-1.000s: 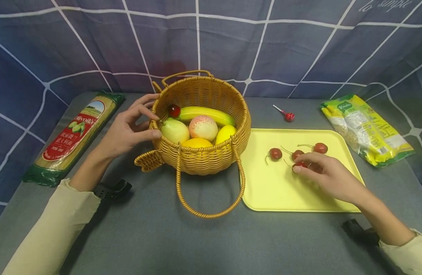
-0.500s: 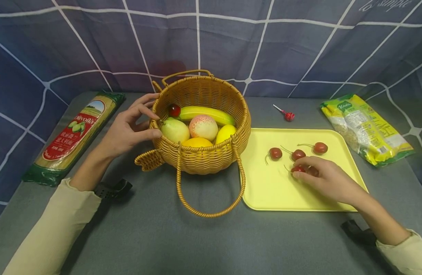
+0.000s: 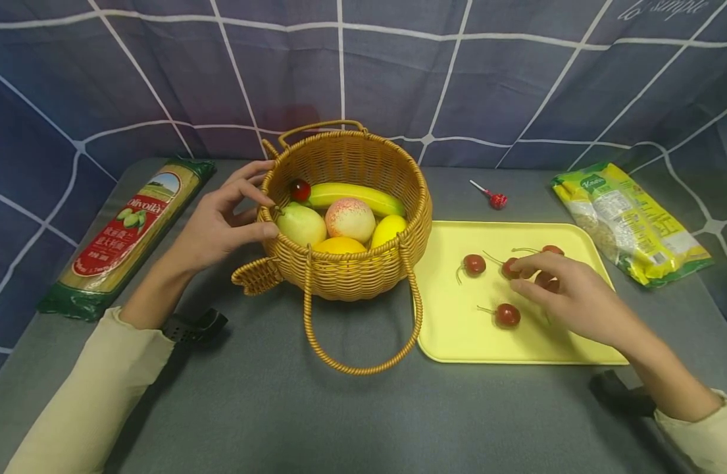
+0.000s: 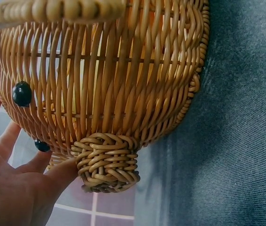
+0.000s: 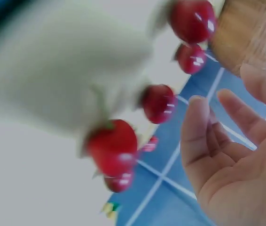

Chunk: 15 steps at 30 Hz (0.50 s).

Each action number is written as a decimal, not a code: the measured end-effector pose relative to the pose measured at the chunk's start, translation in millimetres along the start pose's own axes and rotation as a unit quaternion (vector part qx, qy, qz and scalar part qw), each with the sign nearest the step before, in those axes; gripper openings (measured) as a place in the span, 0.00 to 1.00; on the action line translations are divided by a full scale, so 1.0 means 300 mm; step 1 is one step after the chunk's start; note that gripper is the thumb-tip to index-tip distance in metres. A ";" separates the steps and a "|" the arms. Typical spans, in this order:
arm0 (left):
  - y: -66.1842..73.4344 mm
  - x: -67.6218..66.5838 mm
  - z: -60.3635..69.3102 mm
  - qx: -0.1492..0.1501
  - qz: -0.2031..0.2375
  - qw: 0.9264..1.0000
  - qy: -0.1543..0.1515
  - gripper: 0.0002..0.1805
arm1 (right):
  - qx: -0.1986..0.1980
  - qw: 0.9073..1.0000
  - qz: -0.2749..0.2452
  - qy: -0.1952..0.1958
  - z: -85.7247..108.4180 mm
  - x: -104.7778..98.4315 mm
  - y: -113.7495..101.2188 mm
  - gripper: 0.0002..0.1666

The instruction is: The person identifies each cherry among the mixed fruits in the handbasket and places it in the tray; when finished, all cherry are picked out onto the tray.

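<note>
In the head view my left hand (image 3: 218, 220) rests against the left side of the wicker basket (image 3: 419, 243), fingers spread along it. The left wrist view shows the thumb near a woven knob (image 4: 107, 162). A pear (image 3: 300, 225), banana (image 3: 354, 195), peach (image 3: 349, 220), lemon (image 3: 389, 230) and one cherry (image 3: 300, 191) lie inside the basket. My right hand (image 3: 570, 296) hovers over the yellow tray (image 3: 458, 336), partly covering red fruit (image 3: 547, 280). Its fingers stand apart with nothing between them in the right wrist view. One cherry (image 3: 507, 315) lies left of it, another (image 3: 474, 264) further left.
A pack of spaghetti (image 3: 126, 240) lies at the left. Behind the tray is a lollipop (image 3: 497, 200), and a yellow-green food bag (image 3: 632, 224) lies to the right. The basket's front handle (image 3: 363, 372) hangs down to the table (image 3: 339, 428).
My right hand has let go of a cherry, which now lies nearer the tray's front edge with its stem to the left. The hand has lifted slightly away to the right. My left hand stays put.
</note>
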<state>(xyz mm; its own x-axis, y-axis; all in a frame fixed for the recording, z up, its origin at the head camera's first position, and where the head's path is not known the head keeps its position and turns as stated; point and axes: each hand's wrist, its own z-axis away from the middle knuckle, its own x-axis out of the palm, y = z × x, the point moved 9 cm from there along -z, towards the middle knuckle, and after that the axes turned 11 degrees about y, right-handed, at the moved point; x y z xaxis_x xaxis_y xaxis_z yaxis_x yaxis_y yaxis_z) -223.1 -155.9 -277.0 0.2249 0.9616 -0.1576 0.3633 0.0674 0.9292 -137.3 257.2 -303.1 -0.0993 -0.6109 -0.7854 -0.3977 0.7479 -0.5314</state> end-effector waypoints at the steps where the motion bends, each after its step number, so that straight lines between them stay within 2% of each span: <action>1: 0.000 0.000 0.000 0.001 -0.001 1.000 -0.001 0.11 | -0.002 1.000 -0.004 0.008 -0.011 -0.010 -0.014 0.12; 8: 0.000 0.000 -0.001 0.006 -0.002 1.000 -0.001 0.11 | -0.019 0.997 -0.028 0.063 -0.118 -0.046 -0.156 0.12; 12: -0.001 -0.001 0.000 0.007 0.005 1.000 -0.003 0.11 | -0.035 0.994 -0.065 0.085 -0.199 -0.040 -0.269 0.11; 15: 0.001 -0.002 -0.002 0.012 0.009 1.000 -0.003 0.11 | -0.062 0.990 -0.092 0.092 -0.266 -0.019 -0.358 0.09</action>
<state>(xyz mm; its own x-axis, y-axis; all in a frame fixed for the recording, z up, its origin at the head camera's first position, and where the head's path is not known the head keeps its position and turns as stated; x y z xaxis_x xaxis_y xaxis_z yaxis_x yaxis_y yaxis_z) -223.7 -156.3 -276.4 0.2374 0.9609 -0.1424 0.3802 0.0430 0.9239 -166.8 159.5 -216.1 -0.1746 -0.7793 -0.6018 -0.5330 0.5887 -0.6077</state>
